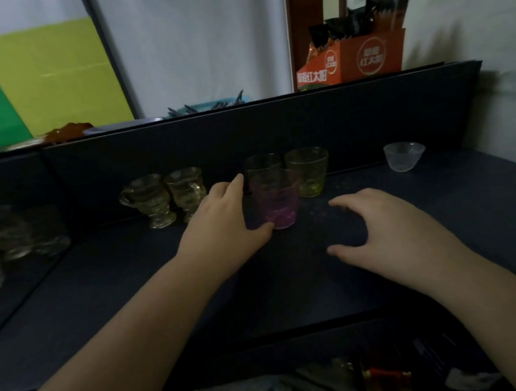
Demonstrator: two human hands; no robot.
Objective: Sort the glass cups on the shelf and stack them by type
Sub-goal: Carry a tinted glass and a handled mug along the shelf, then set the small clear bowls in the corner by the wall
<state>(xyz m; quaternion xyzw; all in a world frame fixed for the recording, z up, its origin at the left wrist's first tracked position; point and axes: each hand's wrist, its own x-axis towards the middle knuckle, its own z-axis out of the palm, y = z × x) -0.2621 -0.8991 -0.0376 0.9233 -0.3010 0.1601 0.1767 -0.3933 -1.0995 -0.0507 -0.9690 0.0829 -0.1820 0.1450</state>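
Note:
On the dark shelf (135, 287) a pink glass tumbler (276, 201) stands in the middle. My left hand (222, 218) is spread beside it, thumb touching its base and index finger near its rim. Behind it stand a dark clear tumbler (261, 163) and a yellow-green tumbler (307, 172). Two footed handled glass cups, one (148, 200) and the other (185, 189), stand to the left. A small clear glass bowl-cup (404, 157) sits at the far right. My right hand (382, 227) hovers over the shelf right of the pink tumbler, fingers arched and holding nothing.
A dark back panel (307, 126) rises behind the cups. An orange carton (363, 57) and a blue basket (215, 104) stand behind it. The glossy left wall (17, 228) reflects the cups. Clutter lies below the shelf's front edge (367, 376).

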